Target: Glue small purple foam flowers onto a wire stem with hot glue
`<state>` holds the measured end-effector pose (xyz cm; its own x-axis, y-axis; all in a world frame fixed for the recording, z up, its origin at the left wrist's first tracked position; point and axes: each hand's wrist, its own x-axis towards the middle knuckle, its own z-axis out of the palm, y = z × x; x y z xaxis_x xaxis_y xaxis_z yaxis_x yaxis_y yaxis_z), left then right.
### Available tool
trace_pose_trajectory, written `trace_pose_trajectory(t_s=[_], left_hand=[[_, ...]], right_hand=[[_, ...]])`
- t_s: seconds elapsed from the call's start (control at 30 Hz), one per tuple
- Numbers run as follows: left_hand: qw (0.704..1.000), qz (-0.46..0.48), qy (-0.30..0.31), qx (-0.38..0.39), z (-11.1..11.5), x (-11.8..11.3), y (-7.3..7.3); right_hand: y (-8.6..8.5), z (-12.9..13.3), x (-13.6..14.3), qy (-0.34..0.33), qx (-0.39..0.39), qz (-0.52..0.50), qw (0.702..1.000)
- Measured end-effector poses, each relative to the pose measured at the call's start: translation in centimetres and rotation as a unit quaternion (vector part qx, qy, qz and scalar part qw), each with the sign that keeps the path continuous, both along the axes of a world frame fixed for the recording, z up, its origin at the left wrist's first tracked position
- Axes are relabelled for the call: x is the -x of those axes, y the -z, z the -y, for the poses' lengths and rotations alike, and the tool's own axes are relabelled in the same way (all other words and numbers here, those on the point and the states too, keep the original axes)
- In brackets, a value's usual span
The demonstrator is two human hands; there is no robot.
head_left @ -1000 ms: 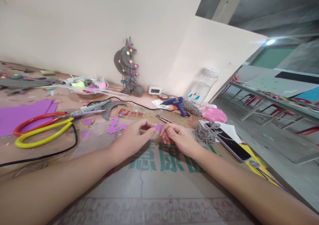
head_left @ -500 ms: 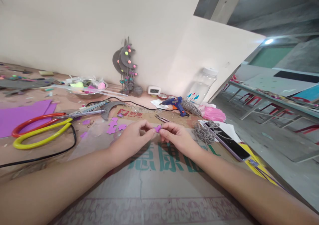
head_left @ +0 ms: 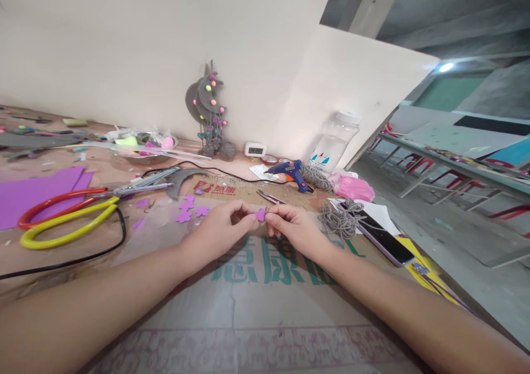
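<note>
Between my two hands is a small purple cut-out piece [head_left: 260, 214], shaped much like a heart or petals. My left hand [head_left: 226, 227] pinches its left side between thumb and fingers. On its right side, the fingertips of my right hand [head_left: 293, 227] are closed on it as well. Several purple flower cut-outs [head_left: 184, 215] lie just left of my left hand. Beyond my right hand rests a slim metal pointed tool [head_left: 271, 198], partly hidden. Both hands are above a printed cardboard sheet [head_left: 256, 313].
Large red-and-yellow-handled scissors [head_left: 68, 230] lie left, near purple sheets [head_left: 25, 200]. A blue glue gun [head_left: 292, 172], a clear bottle [head_left: 333, 142] and a white timer [head_left: 255, 149] stand behind. Grey cord [head_left: 339, 219] and a phone [head_left: 385, 238] lie right.
The purple piece has turned slightly, so more of its surface shows between my fingertips. Both hands stay in nearly the same place.
</note>
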<state>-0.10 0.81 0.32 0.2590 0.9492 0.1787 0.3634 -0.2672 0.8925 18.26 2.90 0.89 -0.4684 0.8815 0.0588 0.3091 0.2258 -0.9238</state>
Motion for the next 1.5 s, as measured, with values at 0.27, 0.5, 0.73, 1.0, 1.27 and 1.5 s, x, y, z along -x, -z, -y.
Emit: trace_pose_trajectory(t_s=[0.27, 0.5, 0.73, 1.0, 1.27, 1.5], left_hand=[[1.000, 0.025, -0.009, -0.001, 0.0, 0.0, 0.1], [0.998, 0.041, -0.053, 0.013, -0.1, 0.2, -0.2], [0.989, 0.124, -0.068, 0.039, -0.8, 0.5, 0.4], [0.990, 0.118, -0.065, 0.043, -0.7, 0.5, 0.3], [0.995, 0.079, -0.060, 0.012, -0.5, 0.4, 0.1], [0.997, 0.057, -0.051, -0.004, -0.2, 0.3, -0.4]], right_hand=[[0.3, -0.1, -0.2, -0.006, -0.028, 0.005, 1.000], [0.8, -0.4, -0.3, 0.001, -0.004, 0.016, 1.000], [0.6, -0.3, -0.1, 0.016, 0.062, -0.044, 0.997], [0.2, 0.1, 0.0, 0.033, 0.054, -0.070, 0.996], [-0.1, 0.2, -0.3, -0.070, 0.090, -0.127, 0.985], [0.1, 0.6, -0.1, -0.024, 0.059, -0.068, 0.996]])
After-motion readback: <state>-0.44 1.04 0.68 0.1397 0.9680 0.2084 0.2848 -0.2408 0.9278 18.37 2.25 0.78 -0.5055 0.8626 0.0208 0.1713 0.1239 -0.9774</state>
